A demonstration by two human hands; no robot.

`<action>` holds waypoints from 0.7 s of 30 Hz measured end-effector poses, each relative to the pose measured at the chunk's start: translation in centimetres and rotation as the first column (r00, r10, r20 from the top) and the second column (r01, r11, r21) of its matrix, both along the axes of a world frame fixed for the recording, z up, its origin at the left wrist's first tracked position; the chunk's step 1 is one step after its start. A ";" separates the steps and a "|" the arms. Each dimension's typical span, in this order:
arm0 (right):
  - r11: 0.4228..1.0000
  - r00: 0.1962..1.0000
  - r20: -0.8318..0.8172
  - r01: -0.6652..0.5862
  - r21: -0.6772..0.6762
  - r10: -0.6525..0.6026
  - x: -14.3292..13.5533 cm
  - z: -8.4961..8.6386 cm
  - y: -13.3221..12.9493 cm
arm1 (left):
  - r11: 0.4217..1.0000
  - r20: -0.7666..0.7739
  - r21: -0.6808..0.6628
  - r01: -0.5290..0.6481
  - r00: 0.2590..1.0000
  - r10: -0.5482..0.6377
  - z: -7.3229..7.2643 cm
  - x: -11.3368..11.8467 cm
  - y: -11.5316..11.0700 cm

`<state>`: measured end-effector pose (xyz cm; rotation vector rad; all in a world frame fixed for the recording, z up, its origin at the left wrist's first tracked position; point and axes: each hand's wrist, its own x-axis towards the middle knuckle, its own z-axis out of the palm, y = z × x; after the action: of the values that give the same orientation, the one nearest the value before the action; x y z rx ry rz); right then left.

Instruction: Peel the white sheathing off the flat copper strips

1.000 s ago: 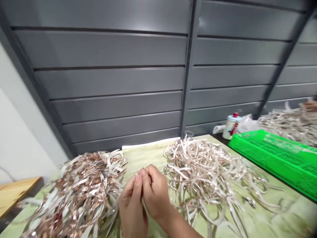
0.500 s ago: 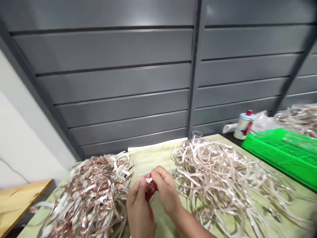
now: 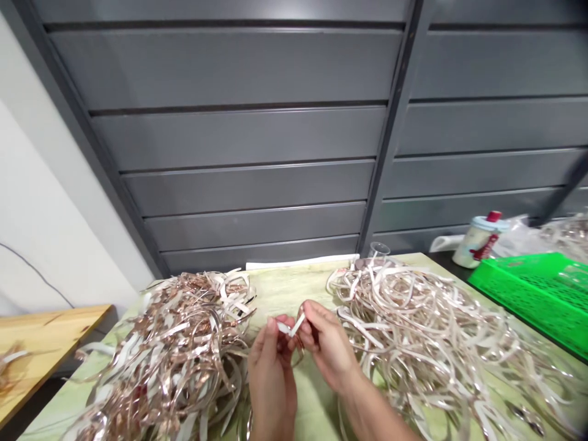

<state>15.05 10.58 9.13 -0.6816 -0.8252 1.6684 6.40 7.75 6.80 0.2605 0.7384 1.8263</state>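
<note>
Between my two hands a narrow white strip (image 3: 297, 324) is bent into a V. My left hand (image 3: 272, 361) pinches one side of it between thumb and fingers, and my right hand (image 3: 327, 343) grips the other side near its upper end. Part of a shiny copper-coloured band shows below my right fingers; how it joins the white strip is hidden. Left of my hands lies a heap of tangled copper and white strips (image 3: 184, 355). On the right spreads a second heap of looped, pale pinkish strips (image 3: 413, 324).
The heaps lie on a pale green table (image 3: 285, 288). Behind the right heap stands a clear plastic cup (image 3: 378, 250). Farther right are a bottle with a blue lid (image 3: 478, 242) and a green plastic basket (image 3: 533, 300). A wooden board (image 3: 55, 331) is at the left, and a grey panelled wall (image 3: 257, 141) rises behind.
My hands have drawn slightly apart, and more of the white strip now shows, bent in a V between them. The camera view has shifted a little to the left.
</note>
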 end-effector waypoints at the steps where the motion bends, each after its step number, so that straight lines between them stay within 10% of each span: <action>1: 0.998 0.996 0.082 -0.047 0.048 0.042 0.6 0.1 0.3 | 1.000 -0.037 0.008 -0.029 0.999 0.030 0.1 -0.2 0.0; 8: 0.958 0.813 0.574 -0.079 0.276 -0.098 3.6 0.7 0.8 | 0.987 -0.218 -0.004 -0.159 0.964 0.155 0.5 -0.7 0.3; 16: 0.690 0.175 0.697 -0.105 0.716 -0.696 5.2 -0.3 0.3 | 0.967 -0.196 0.016 -0.256 0.947 0.254 0.9 -0.7 -0.1; 21: 0.734 0.373 0.723 -0.143 0.664 -0.582 4.1 0.0 -1.1 | 0.967 -0.215 0.034 -0.253 0.943 0.254 1.0 -0.3 -0.3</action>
<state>19.20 9.44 9.13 -1.1644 -1.8870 0.4556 6.11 7.41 7.76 0.3898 0.9555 2.0660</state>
